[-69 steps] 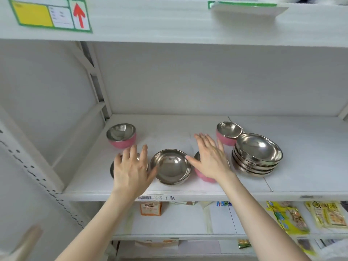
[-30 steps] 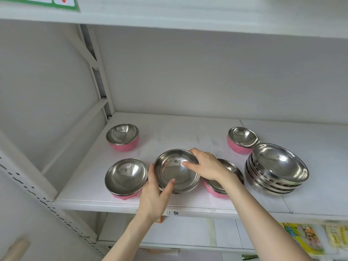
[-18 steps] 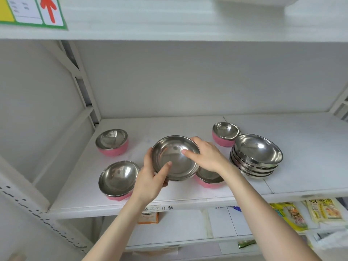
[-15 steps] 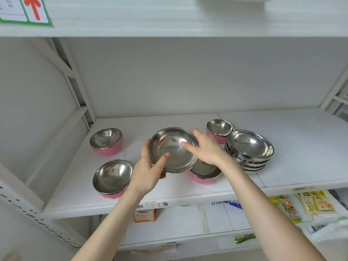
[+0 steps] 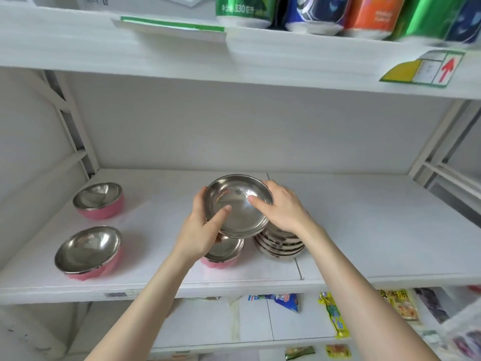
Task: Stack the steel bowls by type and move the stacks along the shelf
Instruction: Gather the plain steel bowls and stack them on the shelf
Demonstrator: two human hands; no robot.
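Both my hands hold one plain steel bowl point(image 5: 235, 201) in the air above the white shelf point(image 5: 364, 230). My left hand point(image 5: 200, 230) grips its left rim, thumb inside. My right hand point(image 5: 282, 207) grips the right rim, thumb inside too. The bowl is tilted toward me. Just below and to its right stands a stack of plain steel bowls point(image 5: 279, 246), partly hidden by my right hand. A pink-bottomed steel bowl point(image 5: 223, 252) sits under my left hand. Two more pink-bottomed bowls stand at the left: one at the front point(image 5: 88, 252), one behind point(image 5: 100, 200).
The shelf above point(image 5: 260, 58) carries drink cans point(image 5: 242, 9) and a label with a red arrow point(image 5: 429, 70). Snack packets point(image 5: 333, 316) lie on the shelf below. White uprights point(image 5: 70, 121) frame the shelf at left and right.
Both hands have lifted the plain steel bowl off the shelf and carried it right, over the stack of plain bowls. The pink bowl at the back right is now hidden.
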